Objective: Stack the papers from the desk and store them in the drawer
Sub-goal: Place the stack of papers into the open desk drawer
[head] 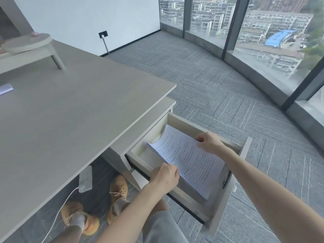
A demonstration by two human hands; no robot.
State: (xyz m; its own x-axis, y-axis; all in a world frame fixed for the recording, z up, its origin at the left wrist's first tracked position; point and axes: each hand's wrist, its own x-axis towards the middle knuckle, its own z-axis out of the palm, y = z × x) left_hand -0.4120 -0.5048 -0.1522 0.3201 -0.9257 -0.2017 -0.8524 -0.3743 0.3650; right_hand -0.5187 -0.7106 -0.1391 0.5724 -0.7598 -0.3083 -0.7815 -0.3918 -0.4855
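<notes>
Room: a corner office with grey herringbone carpet tiles [219,81] and tall curved windows [263,32] over a city; the grey matte tabletop [70,111] fills the left of the view.
Drawer: the pale, cream-lined drawer [226,199] stands pulled out from under the tabletop's right end, its front panel nearest the person.
Papers: the thick stack of white printed sheets [189,158] lies tilted over the drawer, its far end curling up against the back wall and its near corner over the front wall; not yet flat inside.
Left hand: the left hand [164,174] is clamped on the stack's left long edge.
Right hand: the right hand [208,142] pinches the right long edge, well apart from the other.
Doing it well: probably lower the near end first, keep both edges level, and let the far curl slide down the back wall so no sheets fan out.
Edges: the stack looks close to the drawer's length, so its corners may catch on the walls.
Open room: carpet to the right is free; the tabletop overhang crowds the left.
Leftover: a small pale sheet [6,88] remains at the tabletop's left edge.
</notes>
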